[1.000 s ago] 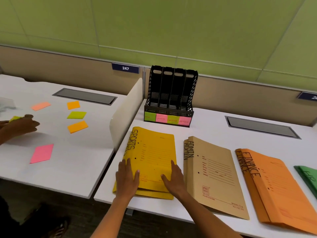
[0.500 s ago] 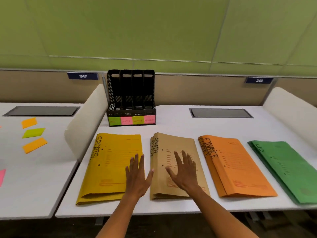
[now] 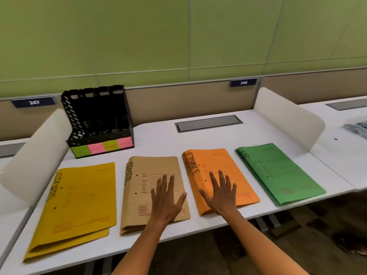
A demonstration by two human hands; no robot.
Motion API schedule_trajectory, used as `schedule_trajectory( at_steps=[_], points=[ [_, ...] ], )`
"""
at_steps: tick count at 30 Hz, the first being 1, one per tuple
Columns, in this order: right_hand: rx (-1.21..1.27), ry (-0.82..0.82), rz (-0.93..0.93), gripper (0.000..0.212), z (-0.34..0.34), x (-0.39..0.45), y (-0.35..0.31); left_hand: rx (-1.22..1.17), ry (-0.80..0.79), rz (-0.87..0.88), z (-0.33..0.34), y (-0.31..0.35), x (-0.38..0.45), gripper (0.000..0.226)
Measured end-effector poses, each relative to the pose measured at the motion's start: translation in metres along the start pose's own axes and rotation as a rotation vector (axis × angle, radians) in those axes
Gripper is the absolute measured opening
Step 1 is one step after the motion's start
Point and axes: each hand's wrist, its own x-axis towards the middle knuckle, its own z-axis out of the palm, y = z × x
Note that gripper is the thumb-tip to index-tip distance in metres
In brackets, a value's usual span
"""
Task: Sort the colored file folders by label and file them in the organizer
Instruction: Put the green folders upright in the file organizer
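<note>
Head view: four folder piles lie in a row on a white tabletop [image 3: 208, 139], spines to the left.
Folders: yellow SPORTS pile [image 3: 79, 203], brown ADMIN pile [image 3: 143, 175], orange FINANCE pile [image 3: 220, 161], green HR pile [image 3: 278, 171], side by side and apart.
Left hand [image 3: 166, 199]: flat, fingers spread and straight, resting on the brown ADMIN pile; holding nothing.
Right hand [image 3: 221, 195]: flat, fingers spread and straight, resting on the orange FINANCE pile; holding nothing.
Organizer [image 3: 97, 120]: black, four slots, all seemingly empty, behind the yellow and brown piles; green and pink sticky labels along its base, writing too blurred to read.
Step in hand: sorting looks done, filing not begun.
Doing it well: probably square each pile's edges first, grip it whole at the spine, check the slot label up close, then slide it in upright.
</note>
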Motion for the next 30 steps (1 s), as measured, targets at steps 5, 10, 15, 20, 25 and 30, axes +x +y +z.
schedule_trajectory(
  at_steps=[5,10,15,20,25,30],
  points=[
    [0.048,-0.002,0.079,0.09,-0.01,-0.005,0.067,-0.01,-0.045,0.049,0.03,0.055,0.007,0.085],
    [0.049,0.009,0.161,0.09,-0.019,-0.002,0.118,-0.03,-0.085,0.112,0.052,0.101,0.015,0.083],
    [0.066,-0.004,0.26,0.093,-0.023,0.012,0.157,-0.06,-0.149,0.183,0.076,0.14,0.036,0.082],
    [0.104,-0.011,0.343,0.095,-0.025,0.037,0.187,-0.086,-0.184,0.239,0.096,0.171,0.077,0.081],
    [0.092,-0.007,0.381,0.091,-0.033,0.072,0.216,-0.102,-0.21,0.284,0.111,0.201,0.125,0.079],
    [0.111,0.018,0.435,0.091,-0.035,0.099,0.239,-0.157,-0.278,0.305,0.13,0.222,0.156,0.079]
  ],
)
